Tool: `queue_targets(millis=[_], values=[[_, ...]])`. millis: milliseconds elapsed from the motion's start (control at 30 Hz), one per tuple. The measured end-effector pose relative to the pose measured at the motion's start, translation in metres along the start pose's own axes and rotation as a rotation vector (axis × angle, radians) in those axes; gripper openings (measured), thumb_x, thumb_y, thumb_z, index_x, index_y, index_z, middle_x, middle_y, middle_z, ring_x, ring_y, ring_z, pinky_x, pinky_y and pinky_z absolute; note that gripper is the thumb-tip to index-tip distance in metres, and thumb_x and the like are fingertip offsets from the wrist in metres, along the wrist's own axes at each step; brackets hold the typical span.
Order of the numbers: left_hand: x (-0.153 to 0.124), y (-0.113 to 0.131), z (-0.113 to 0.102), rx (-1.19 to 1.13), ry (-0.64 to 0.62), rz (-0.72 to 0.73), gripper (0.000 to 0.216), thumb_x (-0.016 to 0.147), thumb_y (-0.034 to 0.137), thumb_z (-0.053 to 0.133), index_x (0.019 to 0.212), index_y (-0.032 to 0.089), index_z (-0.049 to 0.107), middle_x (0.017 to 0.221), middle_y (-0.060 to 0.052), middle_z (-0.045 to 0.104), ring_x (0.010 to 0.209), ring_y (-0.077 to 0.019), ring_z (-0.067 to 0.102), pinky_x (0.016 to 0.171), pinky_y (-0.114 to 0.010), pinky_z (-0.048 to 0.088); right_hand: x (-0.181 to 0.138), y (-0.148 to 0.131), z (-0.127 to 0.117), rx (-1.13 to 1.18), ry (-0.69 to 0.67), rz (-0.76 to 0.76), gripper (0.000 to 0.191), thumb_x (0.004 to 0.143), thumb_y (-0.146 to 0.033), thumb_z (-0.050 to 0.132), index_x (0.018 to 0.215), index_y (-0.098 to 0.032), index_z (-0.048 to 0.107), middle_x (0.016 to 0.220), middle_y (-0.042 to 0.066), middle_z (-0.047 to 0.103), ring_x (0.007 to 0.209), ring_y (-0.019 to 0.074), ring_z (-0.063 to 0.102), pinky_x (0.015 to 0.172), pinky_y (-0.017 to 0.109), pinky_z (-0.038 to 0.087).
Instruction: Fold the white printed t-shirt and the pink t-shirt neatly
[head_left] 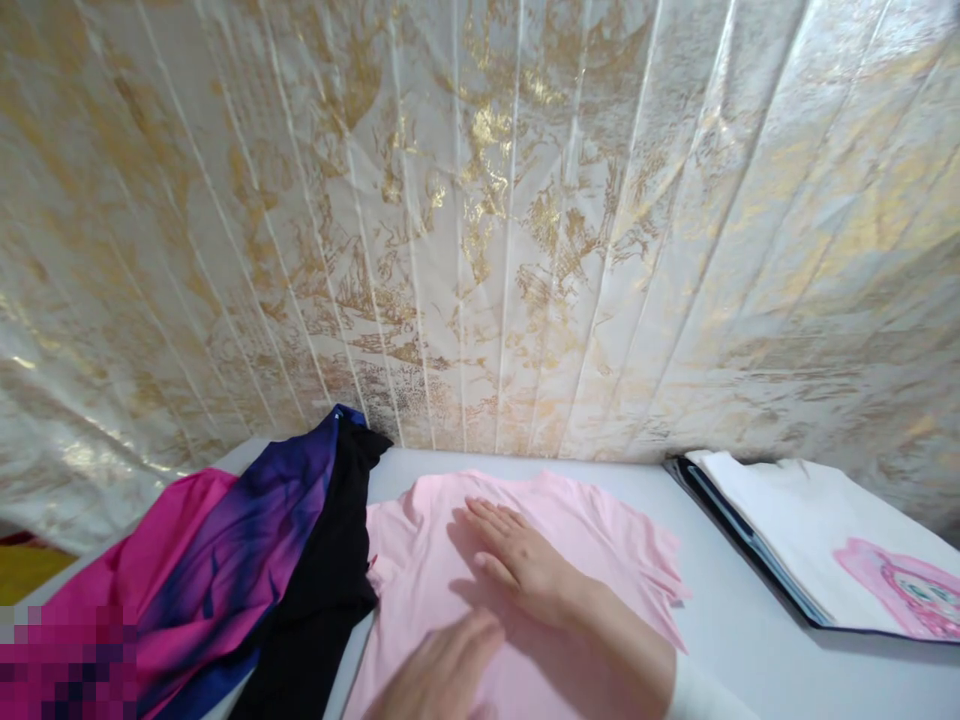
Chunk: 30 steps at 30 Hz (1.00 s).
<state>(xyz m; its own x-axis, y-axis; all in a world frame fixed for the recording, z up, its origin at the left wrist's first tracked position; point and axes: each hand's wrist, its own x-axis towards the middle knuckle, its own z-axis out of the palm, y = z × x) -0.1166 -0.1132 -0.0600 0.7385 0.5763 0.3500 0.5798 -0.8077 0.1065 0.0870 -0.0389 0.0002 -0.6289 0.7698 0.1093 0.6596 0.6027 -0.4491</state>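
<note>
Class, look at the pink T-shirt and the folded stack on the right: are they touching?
Apart. The head view shows bare white tabletop between the pink T-shirt and the folded stack.

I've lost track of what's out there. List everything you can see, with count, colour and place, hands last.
patterned hanging: one, whitish with gold, behind the table
table: one, white, beneath the clothes
pink shirt: one, light pink, spread out in the middle
clothing heap: one, pieces uncountable, magenta, blue-purple and black, left side
folded stack: one, layers uncountable, white top piece with pink print, dark and bluish layers below, right side
yellow thing: one, yellow, far left edge, mostly out of frame
sleeve: one, whitish, on the right forearm
right hand: one, bare, over the shirt's middle
left hand: one, bare, blurred, bottom centre
</note>
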Motion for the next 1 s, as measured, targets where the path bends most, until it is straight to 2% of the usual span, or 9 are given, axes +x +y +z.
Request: queue_targets(millis=[67,100,200,300,433,500,667,900,1000], values=[[0.030,-0.016,-0.003,0.078,0.073,-0.255,0.046,0.094,0.020,0.036,0.140,0.017,0.040,0.137,-0.013,0.053,0.125,-0.0247,0.050,0.102,-0.039,0.043,-0.023,0.000,-0.002,-0.008,0.031,0.111,0.057,0.100,-0.044,0.030,0.150,-0.017,0.028,0.155,0.009,0.023,0.143,0.0233,0.020,0.117,0.046,0.021],[0.047,-0.023,-0.005,0.110,0.083,-0.324,0.046,0.093,0.018,0.037,0.139,0.016,0.041,0.138,-0.013,0.050,0.126,-0.0248,0.049,0.103,-0.040,0.042,-0.031,0.002,-0.001,-0.026,0.045,0.158,0.057,0.100,-0.044,0.030,0.150,-0.016,0.029,0.155,0.010,0.024,0.143,0.0239,0.021,0.117,0.047,0.021],[0.093,-0.042,-0.003,0.195,0.063,-0.421,0.044,0.091,0.017,0.042,0.134,0.009,0.045,0.139,-0.018,0.049,0.129,-0.0267,0.046,0.105,-0.042,0.039,-0.044,0.016,0.002,-0.107,0.072,0.202,0.056,0.099,-0.043,0.034,0.149,-0.019,0.031,0.154,0.009,0.026,0.143,0.0243,0.022,0.116,0.047,0.022],[0.114,-0.053,0.006,0.214,0.058,-0.436,0.043,0.093,0.024,0.044,0.133,0.009,0.047,0.142,-0.019,0.046,0.134,-0.0300,0.040,0.106,-0.048,0.035,-0.048,0.041,0.000,-0.233,0.113,0.258,0.055,0.098,-0.045,0.036,0.148,-0.022,0.034,0.154,0.007,0.026,0.143,0.0233,0.023,0.116,0.046,0.022],[0.111,-0.058,0.013,0.228,0.025,-0.416,0.047,0.096,0.033,0.041,0.140,0.014,0.043,0.149,-0.013,0.037,0.139,-0.0280,0.031,0.110,-0.048,0.028,-0.060,0.080,-0.014,-0.397,0.141,0.580,0.060,0.097,-0.045,0.035,0.147,-0.013,0.034,0.154,0.011,0.025,0.143,0.0252,0.020,0.116,0.045,0.020],[0.108,-0.058,0.012,0.235,0.003,-0.421,0.049,0.097,0.035,0.040,0.141,0.014,0.042,0.150,-0.013,0.036,0.139,-0.0277,0.031,0.110,-0.048,0.028,-0.067,0.093,-0.020,-0.437,0.139,0.640,0.061,0.097,-0.046,0.033,0.147,-0.012,0.033,0.155,0.010,0.024,0.144,0.0259,0.019,0.115,0.044,0.021],[0.104,-0.061,0.004,0.242,-0.039,-0.427,0.050,0.096,0.036,0.042,0.140,0.013,0.044,0.149,-0.012,0.038,0.138,-0.0255,0.034,0.108,-0.043,0.032,-0.074,0.097,-0.021,-0.448,0.144,0.635,0.061,0.097,-0.048,0.031,0.148,-0.014,0.033,0.156,0.010,0.023,0.144,0.0252,0.019,0.115,0.044,0.021],[0.088,-0.085,-0.012,0.262,-0.075,-0.473,0.052,0.097,0.038,0.039,0.140,0.009,0.042,0.148,-0.016,0.038,0.137,-0.0268,0.036,0.110,-0.044,0.030,-0.076,0.109,-0.020,-0.445,0.194,0.628,0.061,0.096,-0.049,0.032,0.147,-0.015,0.036,0.155,0.011,0.027,0.143,0.0255,0.022,0.114,0.045,0.023],[0.086,-0.082,-0.017,0.267,-0.081,-0.463,0.052,0.097,0.037,0.037,0.140,0.009,0.042,0.148,-0.016,0.038,0.137,-0.0263,0.035,0.110,-0.044,0.030,-0.082,0.118,-0.023,-0.414,0.230,0.614,0.056,0.097,-0.044,0.031,0.144,-0.015,0.040,0.154,0.012,0.028,0.142,0.0257,0.023,0.112,0.047,0.026]])
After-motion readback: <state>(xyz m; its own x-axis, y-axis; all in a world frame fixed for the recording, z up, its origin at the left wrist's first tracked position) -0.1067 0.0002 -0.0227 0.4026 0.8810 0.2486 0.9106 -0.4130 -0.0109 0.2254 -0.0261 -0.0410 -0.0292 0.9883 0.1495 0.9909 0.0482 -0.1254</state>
